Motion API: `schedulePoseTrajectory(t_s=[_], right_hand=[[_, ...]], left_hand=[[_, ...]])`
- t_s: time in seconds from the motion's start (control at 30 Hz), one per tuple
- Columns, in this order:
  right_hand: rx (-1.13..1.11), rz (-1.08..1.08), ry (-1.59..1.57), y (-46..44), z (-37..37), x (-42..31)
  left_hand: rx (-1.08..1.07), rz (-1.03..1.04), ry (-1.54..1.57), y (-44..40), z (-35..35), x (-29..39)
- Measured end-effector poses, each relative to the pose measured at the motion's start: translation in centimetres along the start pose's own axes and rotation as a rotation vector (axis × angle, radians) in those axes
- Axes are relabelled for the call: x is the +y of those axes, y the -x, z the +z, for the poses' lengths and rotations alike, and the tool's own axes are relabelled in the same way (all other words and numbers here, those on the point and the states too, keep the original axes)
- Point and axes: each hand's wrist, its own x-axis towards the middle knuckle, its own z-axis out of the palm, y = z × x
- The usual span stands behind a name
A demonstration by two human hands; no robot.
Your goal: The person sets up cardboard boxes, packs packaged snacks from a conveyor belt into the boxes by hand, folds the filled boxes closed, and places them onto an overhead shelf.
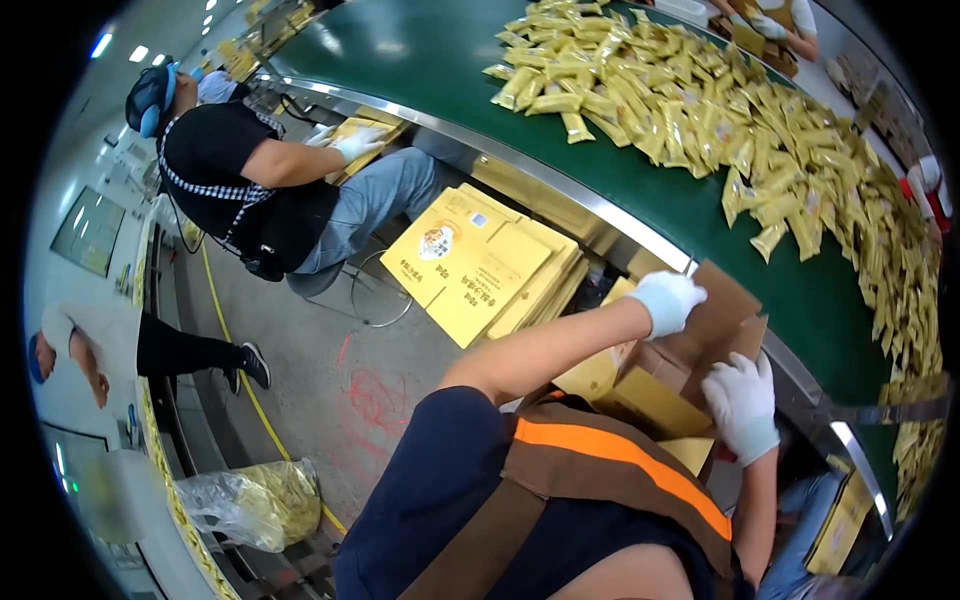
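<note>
Right of centre in the frame sits an open carton (655, 400). The left hand (668, 302), fingers curled, is beside a raised flap (728, 300); the right hand (742, 405), half-curled, is at its right edge. Whether either of the 2 grips it, I cannot quite tell.

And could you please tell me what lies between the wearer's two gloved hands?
In the head view, the open cardboard box lies between the left hand and the right hand, its brown inside showing.
</note>
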Motion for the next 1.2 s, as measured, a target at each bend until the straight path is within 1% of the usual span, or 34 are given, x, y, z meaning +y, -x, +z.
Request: schedulePoseTrajectory(t_s=[0.03, 0.07, 0.1, 0.13, 0.17, 0.2, 0.23, 0.27, 0.3, 0.33, 0.37, 0.43, 0.47, 0.5, 0.57, 0.6, 0.63, 0.67, 0.7, 0.73, 0.77, 0.8, 0.83, 0.87, 0.9, 0.93, 0.97, 1.0, 1.03, 1.07, 1.1, 1.13, 1.17, 1.2], right_hand=[[0.139, 0.062, -0.076, 0.8, 2.3, 0.8], [0.271, 0.13, -0.156, 1.5, 4.1, 1.3], [0.284, 0.196, -0.34, 1.8, 3.9, 1.0], [0.322, 0.254, -0.548, 2.6, 5.4, 1.6], [0.363, 0.317, -0.755, 3.3, 7.4, 2.7], [0.414, 0.395, -0.965, 4.0, 9.2, 3.7], [0.4, 0.463, -1.157, 4.5, 9.1, 3.3], [0.508, 0.457, -1.373, 5.3, 11.2, 3.3], [0.501, 0.478, -1.244, 5.7, 12.6, 3.6], [0.477, 0.502, -1.118, 6.1, 13.6, 3.7], [0.452, 0.503, -1.016, 5.9, 14.1, 3.3], [0.375, 0.532, -0.856, 5.6, 14.0, 1.9], [0.292, 0.62, -0.905, 5.2, 14.1, 1.5], [0.297, 0.647, -1.119, 4.3, 14.2, 0.3], [0.267, 0.667, -1.223, 3.2, 16.0, -0.1], [0.233, 0.663, -1.106, 3.1, 17.8, 0.7], [0.145, 0.675, -1.13, 3.1, 15.2, 0.8], [0.101, 0.596, -1.082, 3.5, 13.7, 2.1], [-0.047, 0.691, -1.027, 3.9, 11.0, 4.8], [-0.084, 0.703, -0.719, 3.0, 5.3, 6.7], [0.089, 0.134, -0.081, 3.8, 5.9, 12.6], [0.265, 0.102, 0.08, 1.7, 2.2, 15.8], [0.489, 0.579, -0.653, -1.8, -2.4, 16.4], [0.577, 0.584, -0.665, -5.0, -4.9, 18.9], [0.678, 0.451, -0.6, -8.4, -5.5, 22.6], [0.606, 0.406, -0.473, -11.8, -6.3, 25.5], [0.508, 0.434, -0.376, -15.8, -6.0, 28.1], [0.413, 0.347, -0.344, -20.5, -5.8, 30.8], [0.462, 0.228, -0.295, -25.1, -5.8, 31.7], [0.448, 0.221, -0.298, -29.6, -6.6, 31.4], [0.433, 0.256, -0.338, -34.4, -5.8, 32.2], [0.386, 0.369, -0.227, -38.4, -4.9, 31.5], [0.241, 0.363, -0.08, -39.4, -5.3, 28.7], [0.085, 0.355, 0.067, -39.4, -5.6, 26.1]], left_hand=[[-0.024, -0.044, 0.026, -0.2, 0.8, -0.9], [0.021, -0.005, 0.128, 0.0, 0.9, -1.8], [0.064, 0.039, 0.231, 0.5, 0.9, -2.7], [0.106, 0.084, 0.34, 1.0, 1.4, -3.7], [0.211, 0.173, 0.449, 1.4, 2.8, -5.4], [0.212, 0.189, 0.502, 1.6, 4.3, -6.9], [0.245, 0.188, 0.553, 2.4, 5.5, -7.3], [0.189, 0.143, 0.463, 3.4, 5.5, -6.9], [0.135, 0.078, 0.392, 3.9, 5.8, -6.3], [0.185, 0.087, 0.448, 3.5, 7.9, -6.6], [0.181, 0.063, 0.609, 3.0, 10.3, -7.1], [0.217, 0.153, 0.774, 2.3, 12.3, -7.2], [0.262, 0.194, 0.847, 2.1, 13.4, -7.2], [0.274, 0.18, 0.894, 2.0, 14.6, -7.1], [0.308, 0.15, 0.987, 1.2, 15.1, -6.6], [0.339, 0.158, 0.778, 1.0, 14.7, -6.6], [0.368, 0.165, 0.567, 1.9, 12.1, -6.5], [0.395, 0.172, 0.353, 2.6, 9.1, -6.5], [0.473, 0.232, 0.156, 2.2, 5.7, -6.8], [0.546, 0.294, -0.041, 0.6, 2.3, -8.0], [0.667, 0.215, -0.115, -1.8, 0.3, -10.5], [0.781, 0.138, -0.186, -4.3, -1.9, -13.3], [0.897, 0.084, -0.084, -7.6, -2.3, -19.3], [1.005, -0.156, 0.011, -9.9, -5.0, -21.1], [0.831, -0.364, -0.384, -12.3, -6.0, -27.8], [0.63, -0.509, -0.789, -14.6, -7.0, -34.4], [0.83, -0.349, -0.058, -17.7, -6.2, -39.9], [0.692, -0.35, -0.242, -18.6, -7.1, -39.2], [0.565, -0.327, -0.424, -19.4, -8.2, -38.3], [0.554, -0.321, -0.4, -19.9, -8.0, -37.2], [0.615, -0.304, -0.235, -20.2, -7.5, -35.1], [0.669, -0.289, -0.037, -20.7, -7.3, -32.7], [0.685, -0.259, 0.066, -21.0, -7.1, -30.1], [0.653, -0.228, 0.169, -20.8, -7.8, -24.9]])
